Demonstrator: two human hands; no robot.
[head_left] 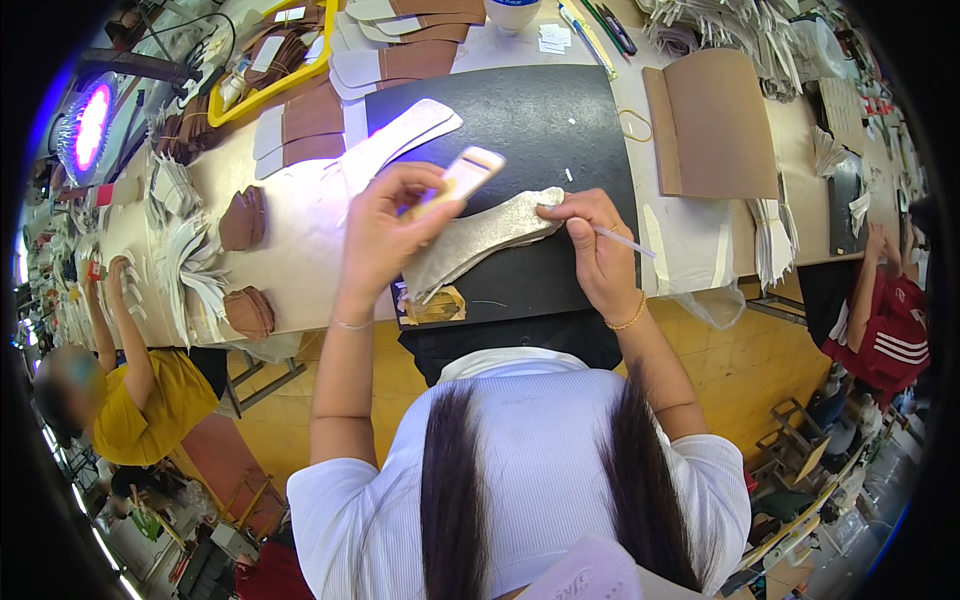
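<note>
My left hand (385, 230) is closed around a small pale block (472, 176) with a dark slot across its upper end; its exact kind is unclear. The block is above a stack of curved, silvery-grey cut pieces (475, 238) on the black work board (500, 120). My right hand (600, 250) pinches a thin whitish stick (632, 241), and its fingertips touch the right end of the silvery stack. Farther up, white curved pieces (405, 135) lie over the board's left edge. A scrap of tan tape (435, 306) sticks to its near left corner.
Brown and white pieces (300, 125) lie in rows at left, beside a yellow tray (325, 45) and a lit lamp (90, 125). A brown folder (715, 125) rests at right. Pens (610, 28) lie at the back. Other people work at both sides.
</note>
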